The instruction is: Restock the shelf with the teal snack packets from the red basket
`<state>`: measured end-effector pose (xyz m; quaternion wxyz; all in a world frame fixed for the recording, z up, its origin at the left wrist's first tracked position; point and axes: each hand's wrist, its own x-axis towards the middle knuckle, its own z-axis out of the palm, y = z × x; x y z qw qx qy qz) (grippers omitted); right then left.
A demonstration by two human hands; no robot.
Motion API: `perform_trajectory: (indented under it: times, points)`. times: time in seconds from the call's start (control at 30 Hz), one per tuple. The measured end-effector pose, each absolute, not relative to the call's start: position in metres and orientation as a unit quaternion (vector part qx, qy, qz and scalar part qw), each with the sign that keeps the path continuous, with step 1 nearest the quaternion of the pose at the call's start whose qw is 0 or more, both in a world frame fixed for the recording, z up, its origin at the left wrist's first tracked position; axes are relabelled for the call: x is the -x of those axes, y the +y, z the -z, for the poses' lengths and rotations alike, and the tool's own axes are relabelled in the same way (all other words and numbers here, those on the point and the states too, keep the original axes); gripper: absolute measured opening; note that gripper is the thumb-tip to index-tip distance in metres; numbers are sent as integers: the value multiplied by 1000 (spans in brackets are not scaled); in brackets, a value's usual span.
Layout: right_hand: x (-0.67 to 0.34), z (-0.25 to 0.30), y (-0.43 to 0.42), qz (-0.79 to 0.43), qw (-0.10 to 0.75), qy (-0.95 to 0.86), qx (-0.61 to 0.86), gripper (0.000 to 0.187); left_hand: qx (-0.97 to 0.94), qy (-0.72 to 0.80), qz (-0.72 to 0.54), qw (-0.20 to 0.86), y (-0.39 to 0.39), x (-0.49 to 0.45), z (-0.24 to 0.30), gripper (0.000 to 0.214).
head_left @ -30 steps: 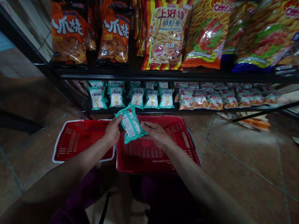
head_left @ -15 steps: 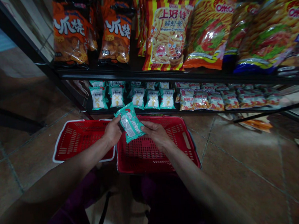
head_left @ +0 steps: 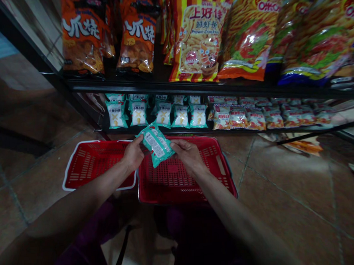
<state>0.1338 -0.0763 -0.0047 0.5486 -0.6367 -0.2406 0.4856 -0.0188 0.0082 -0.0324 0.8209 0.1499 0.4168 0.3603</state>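
Observation:
A small teal snack bag (head_left: pixel 157 145) is held between my two hands, its back with a white printed label turned up toward me. My left hand (head_left: pixel 134 154) pinches its upper left edge. On the opposite side, my right hand (head_left: pixel 188 154) grips the bag's right edge between thumb and fingers. Below the bag is a red shopping basket (head_left: pixel 224 167), and a second red basket with a white rim (head_left: pixel 66 175) stands to its left. Matching teal snack bags (head_left: pixel 139 113) stand in rows on the lower shelf just beyond my hands.
Small red-and-white snack bags (head_left: pixel 238 118) fill the lower shelf's right part. Above, the black upper shelf (head_left: pixel 150 85) carries orange-and-black bags (head_left: pixel 83 38), a prawn cracker bag (head_left: pixel 199 39) and larger noodle-picture bags (head_left: pixel 250 36). A slanted black post (head_left: pixel 24 42) rises at left.
The teal bag has tilted and shifted slightly to the right between my hands. My right hand has moved a little up and right along its edge. Both baskets stay put.

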Motion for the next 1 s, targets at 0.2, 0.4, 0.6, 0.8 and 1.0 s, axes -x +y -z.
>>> perform_trajectory:
  times: [0.2, 0.4, 0.6, 0.8, 1.0]
  points:
    - [-133, 0, -77, -531, 534, -218, 620, 35, -160, 436, -387, 797, 9, 17, 38, 14]
    - [-127, -5, -83, -600, 450, -198, 631, 31, -170, 457, -420, 765, 13, 17, 41, 9]
    - [-127, 0, -82, -603, 476, -167, 618, 27, -165, 458, -426, 763, 13, 18, 40, 9]
    - [-127, -1, -81, -601, 483, -170, 614, 27, -158, 451, -416, 774, 14, 20, 40, 9]
    - [-129, 7, -83, -574, 469, -214, 636, 27, -152, 457, -422, 768, 14, 19, 41, 11]
